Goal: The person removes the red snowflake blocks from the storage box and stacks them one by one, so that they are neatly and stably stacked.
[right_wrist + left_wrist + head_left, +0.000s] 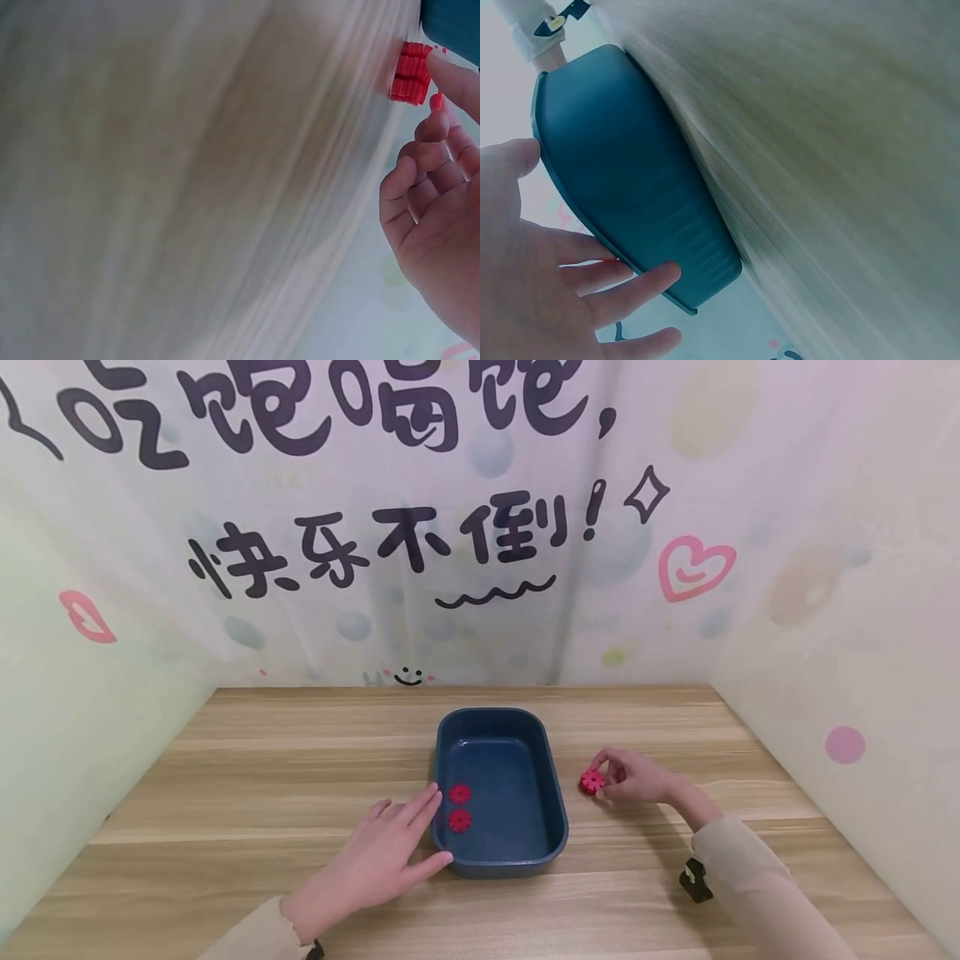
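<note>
A dark blue rectangular tub (502,768) stands on the table, with two red notched discs lying flat inside near its left wall. My left hand (378,860) is at the tub's left side with fingers spread. In the left wrist view its thumb (526,156) and fingertips rest along the rim. Right of the tub, my right hand (633,777) pinches a red notched disc (593,780) between thumb and forefinger. Just under it, in the right wrist view, a short stack of red discs (409,75) stands on the table, and the other fingers curl loosely.
The wood-grain table (300,760) is bounded by a printed white curtain (465,635) at the back and pale walls at both sides. Each wrist wears a dark strap piece, such as the one under the right sleeve (750,868).
</note>
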`<state>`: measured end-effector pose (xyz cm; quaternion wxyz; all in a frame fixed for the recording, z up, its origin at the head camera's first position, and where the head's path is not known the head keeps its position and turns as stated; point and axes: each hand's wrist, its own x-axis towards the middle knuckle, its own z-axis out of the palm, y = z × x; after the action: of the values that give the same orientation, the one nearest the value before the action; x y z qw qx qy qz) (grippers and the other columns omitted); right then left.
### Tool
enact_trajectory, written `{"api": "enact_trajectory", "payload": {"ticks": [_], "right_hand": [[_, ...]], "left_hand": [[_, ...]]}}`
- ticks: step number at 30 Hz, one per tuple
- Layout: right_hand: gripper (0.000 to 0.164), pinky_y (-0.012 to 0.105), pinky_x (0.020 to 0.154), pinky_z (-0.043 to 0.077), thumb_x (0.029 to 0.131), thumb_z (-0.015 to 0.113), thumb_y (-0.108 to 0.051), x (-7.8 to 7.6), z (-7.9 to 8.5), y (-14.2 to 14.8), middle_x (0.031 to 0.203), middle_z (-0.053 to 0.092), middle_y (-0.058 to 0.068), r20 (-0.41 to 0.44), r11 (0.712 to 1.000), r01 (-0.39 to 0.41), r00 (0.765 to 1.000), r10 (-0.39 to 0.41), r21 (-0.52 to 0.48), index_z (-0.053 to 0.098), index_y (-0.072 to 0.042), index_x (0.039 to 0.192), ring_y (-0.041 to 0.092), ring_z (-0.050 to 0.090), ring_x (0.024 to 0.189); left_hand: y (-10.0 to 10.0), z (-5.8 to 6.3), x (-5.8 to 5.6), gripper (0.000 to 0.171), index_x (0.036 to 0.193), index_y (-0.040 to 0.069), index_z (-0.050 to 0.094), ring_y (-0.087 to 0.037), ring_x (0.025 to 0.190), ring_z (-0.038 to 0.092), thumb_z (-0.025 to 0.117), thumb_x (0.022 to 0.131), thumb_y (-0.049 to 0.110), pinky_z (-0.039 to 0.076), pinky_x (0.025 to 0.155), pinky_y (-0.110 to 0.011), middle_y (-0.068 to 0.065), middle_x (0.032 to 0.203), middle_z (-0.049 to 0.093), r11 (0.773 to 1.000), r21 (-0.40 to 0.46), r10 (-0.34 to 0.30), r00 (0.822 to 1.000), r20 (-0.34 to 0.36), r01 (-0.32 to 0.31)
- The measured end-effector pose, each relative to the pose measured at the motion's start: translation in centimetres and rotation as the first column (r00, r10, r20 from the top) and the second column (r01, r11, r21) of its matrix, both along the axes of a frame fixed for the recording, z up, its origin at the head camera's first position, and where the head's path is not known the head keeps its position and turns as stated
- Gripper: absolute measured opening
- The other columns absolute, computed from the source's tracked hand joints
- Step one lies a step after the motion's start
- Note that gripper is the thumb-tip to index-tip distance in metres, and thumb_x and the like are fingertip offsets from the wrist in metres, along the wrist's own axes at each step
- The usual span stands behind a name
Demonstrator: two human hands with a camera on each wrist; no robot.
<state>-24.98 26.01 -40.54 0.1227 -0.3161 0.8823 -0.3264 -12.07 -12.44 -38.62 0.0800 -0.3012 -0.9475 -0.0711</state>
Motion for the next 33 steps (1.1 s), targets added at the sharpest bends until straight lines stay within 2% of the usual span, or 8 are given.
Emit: {"api": "enact_trajectory", "payload": {"ticks": [10, 17, 20, 28, 33], "right_hand": [[0.03, 0.024, 0.053, 0.038, 0.077, 0.064, -0.001, 0.3, 0.2, -0.1, 0.066, 0.047, 0.003, 0.014, 1.0, -0.006, 1.0, 0.006, -0.016, 0.051, -0.001, 0.104, 0.014, 0.044, 0.059], [0.028, 0.023, 0.053, 0.037, 0.077, 0.062, 0.004, 1.6, 2.3, -1.1, 0.066, 0.047, 0.008, 0.042, 0.999, -0.021, 0.999, 0.022, -0.037, 0.05, 0.005, 0.103, 0.017, 0.044, 0.059], [0.028, 0.023, 0.053, 0.037, 0.077, 0.062, 0.003, 1.8, 2.5, -1.2, 0.066, 0.047, 0.008, 0.043, 0.999, -0.027, 0.999, 0.029, -0.041, 0.05, 0.005, 0.103, 0.017, 0.044, 0.059], [0.03, 0.024, 0.054, 0.038, 0.079, 0.065, -0.006, -0.1, -0.2, 0.2, 0.067, 0.047, 0.001, 0.013, 0.999, -0.027, 1.0, 0.027, -0.022, 0.051, -0.003, 0.105, 0.012, 0.044, 0.059], [0.029, 0.025, 0.054, 0.04, 0.078, 0.065, -0.007, -0.2, -0.3, 0.3, 0.068, 0.048, 0.001, 0.003, 0.999, -0.032, 0.999, 0.032, -0.029, 0.052, -0.005, 0.104, 0.012, 0.046, 0.06]], "left_hand": [[0.0, 0.1, 0.0, 0.07, 0.131, 0.001, 0.041, -0.021, 0.113, 0.045, 0.043, 0.086, 0.054, 0.032, 0.088, -0.051, -0.01, 0.137, 0.035, 1.0, 0.004, -0.003, 1.0, -0.001, 0.003], [0.0, 0.1, 0.0, 0.069, 0.131, 0.001, 0.041, -0.021, 0.112, 0.046, 0.043, 0.085, 0.054, 0.032, 0.088, -0.051, -0.01, 0.137, 0.035, 1.0, 0.005, -0.001, 1.0, -0.001, 0.001], [0.0, 0.0, 0.0, 0.069, 0.131, 0.001, 0.041, -0.021, 0.112, 0.046, 0.043, 0.085, 0.054, 0.032, 0.088, -0.05, -0.009, 0.137, 0.035, 1.0, 0.002, 0.001, 1.0, -0.002, -0.001], [0.0, 0.1, 0.1, 0.07, 0.131, 0.002, 0.041, -0.02, 0.113, 0.045, 0.041, 0.086, 0.055, 0.032, 0.088, -0.051, -0.009, 0.137, 0.035, 1.0, 0.0, 0.002, 1.0, 0.002, -0.002], [0.0, 0.0, 0.0, 0.07, 0.131, 0.002, 0.041, -0.02, 0.113, 0.045, 0.041, 0.086, 0.055, 0.031, 0.089, -0.051, -0.009, 0.137, 0.034, 1.0, 0.004, 0.003, 1.0, 0.002, -0.003]]}}
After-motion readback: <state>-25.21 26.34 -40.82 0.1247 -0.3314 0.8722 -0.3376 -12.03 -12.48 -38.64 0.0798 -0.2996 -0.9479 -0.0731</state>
